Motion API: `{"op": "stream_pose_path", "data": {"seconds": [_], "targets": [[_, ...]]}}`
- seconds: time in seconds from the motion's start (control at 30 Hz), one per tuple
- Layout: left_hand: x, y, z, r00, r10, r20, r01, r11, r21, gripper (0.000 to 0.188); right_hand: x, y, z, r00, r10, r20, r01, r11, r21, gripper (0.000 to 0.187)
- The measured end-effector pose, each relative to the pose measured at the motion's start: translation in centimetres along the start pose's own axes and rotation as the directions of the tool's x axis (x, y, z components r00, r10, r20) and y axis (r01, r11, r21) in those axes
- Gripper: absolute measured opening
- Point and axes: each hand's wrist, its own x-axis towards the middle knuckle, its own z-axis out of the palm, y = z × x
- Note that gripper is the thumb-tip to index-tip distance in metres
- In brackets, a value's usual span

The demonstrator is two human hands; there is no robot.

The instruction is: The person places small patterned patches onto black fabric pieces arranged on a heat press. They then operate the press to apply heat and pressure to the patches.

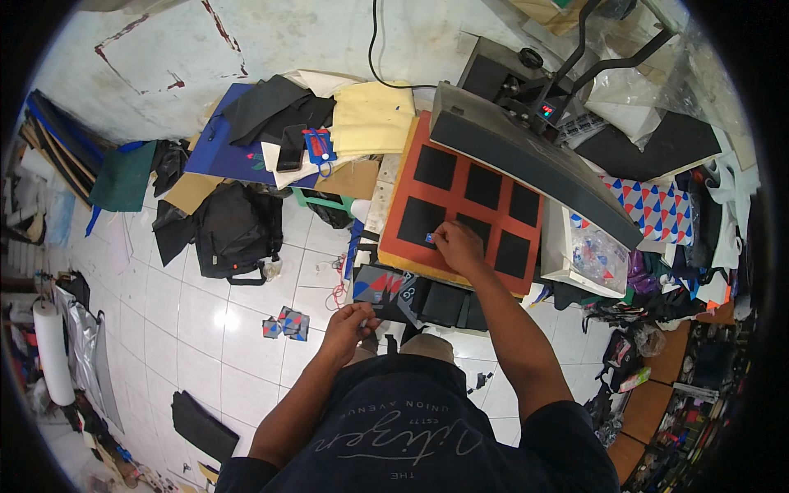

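Observation:
A heat press lies ahead of me, its grey upper plate swung up off the orange-red pad. Several black squares are laid out in rows on that pad. Over the near row, my right hand pinches a small blue-and-white piece at the edge of one square. My left hand is closed near my lap, with something small and pale at its fingertips that I cannot make out. Just beyond it lie patterned pieces in red, blue and grey, beside black material.
Left of the press, a phone, yellow cloth and black sheets cover a surface. A black backpack and small patterned squares lie on the tiled floor. At right stands a white box with clear plastic inside.

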Motion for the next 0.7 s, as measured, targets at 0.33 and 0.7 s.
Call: {"op": "stream_pose_path", "data": {"seconds": [0.33, 0.7], "targets": [[0.30, -0.58, -0.52, 1.000, -0.007, -0.007, 0.008, 0.999, 0.049, 0.012, 0.02, 0.02, 0.26, 1.000, -0.017, -0.016, 0.016, 0.999, -0.039, 0.019], [0.18, -0.72, -0.66, 1.000, -0.005, 0.011, 0.004, 0.999, 0.054, 0.020, 0.09, 0.13, 0.23, 0.998, -0.034, -0.051, 0.032, 0.999, -0.034, 0.016]]}}
